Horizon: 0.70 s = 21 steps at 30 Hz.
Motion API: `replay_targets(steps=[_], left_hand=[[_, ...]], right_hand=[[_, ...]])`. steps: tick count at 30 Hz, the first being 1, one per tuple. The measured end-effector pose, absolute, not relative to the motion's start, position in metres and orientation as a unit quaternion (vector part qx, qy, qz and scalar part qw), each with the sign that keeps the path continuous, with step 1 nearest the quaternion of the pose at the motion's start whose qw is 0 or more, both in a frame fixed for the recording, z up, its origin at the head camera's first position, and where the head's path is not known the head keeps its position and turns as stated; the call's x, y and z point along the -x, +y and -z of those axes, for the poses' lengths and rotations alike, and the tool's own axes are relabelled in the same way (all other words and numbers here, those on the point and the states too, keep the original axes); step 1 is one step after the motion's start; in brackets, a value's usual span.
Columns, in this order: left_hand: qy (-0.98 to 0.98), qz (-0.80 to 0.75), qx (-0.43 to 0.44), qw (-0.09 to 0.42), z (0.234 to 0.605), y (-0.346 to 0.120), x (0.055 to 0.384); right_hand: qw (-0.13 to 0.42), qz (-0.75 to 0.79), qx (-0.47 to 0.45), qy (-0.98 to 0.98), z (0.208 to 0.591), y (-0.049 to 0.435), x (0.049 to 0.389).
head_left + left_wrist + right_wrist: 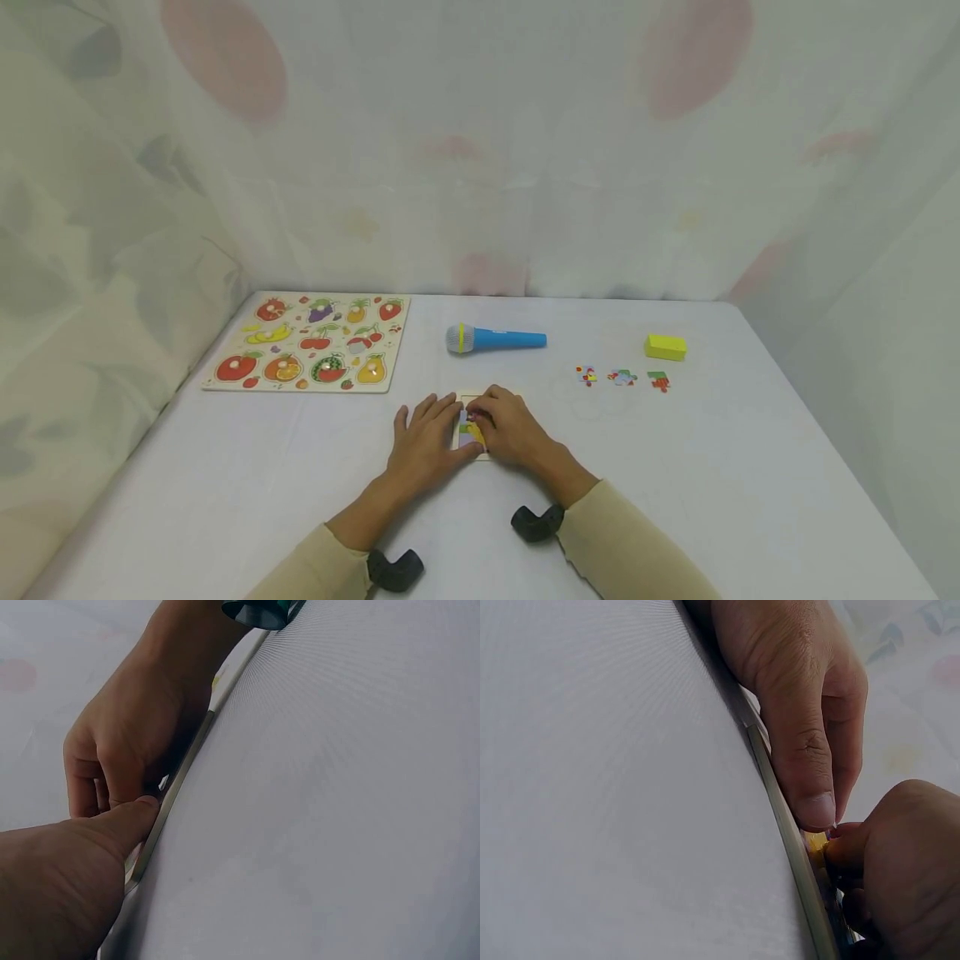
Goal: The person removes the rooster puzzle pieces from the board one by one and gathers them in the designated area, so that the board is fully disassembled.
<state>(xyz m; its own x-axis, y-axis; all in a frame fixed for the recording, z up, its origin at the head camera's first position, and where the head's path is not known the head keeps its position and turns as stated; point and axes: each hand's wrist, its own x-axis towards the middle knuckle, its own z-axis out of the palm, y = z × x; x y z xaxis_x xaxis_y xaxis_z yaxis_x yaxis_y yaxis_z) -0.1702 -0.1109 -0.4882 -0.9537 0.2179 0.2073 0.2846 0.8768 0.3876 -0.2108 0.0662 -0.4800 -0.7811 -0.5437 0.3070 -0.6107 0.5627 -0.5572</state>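
Note:
A small jigsaw puzzle in a pale wooden tray (470, 395) lies flat in front of me, its picture partly hidden by both hands. My left hand (422, 446) rests along the tray's left side, with fingers extended and the thumb (815, 810) straight onto the near edge. Over the tray's right half, my right hand (517, 429) has its thumb and fingers bent together, pinching a small jigsaw piece (472, 414) against the picture. Most of that piece is covered by the fingertips. Yellow and green parts of the picture (474, 433) show between the hands.
Three loose jigsaw pieces (622, 377) lie in a row to the right, near a yellow block (665, 347). A blue toy microphone (506, 339) lies beyond the tray. At the back left is a wooden fruit peg board (307, 387). Patterned cloth walls enclose the white table.

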Motion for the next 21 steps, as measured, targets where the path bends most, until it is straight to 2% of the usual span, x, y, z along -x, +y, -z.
replay_targets(steps=[10,17,21], left_hand=[[-0.965,0.208,0.138,0.082,0.4897,-0.1122,0.1702],[-0.964,0.209,0.139,0.083,0.4880,-0.1118,0.1698],[-0.964,0.216,0.135,0.077,0.4870,-0.1118,0.1701]], right_hand=[[0.043,-0.374,-0.334,-0.864,0.4836,0.0669,0.2129],[0.020,-0.369,-0.311,-0.875,0.4826,0.0660,0.2126],[0.025,-0.377,-0.298,-0.877,0.4820,0.0646,0.2124]])
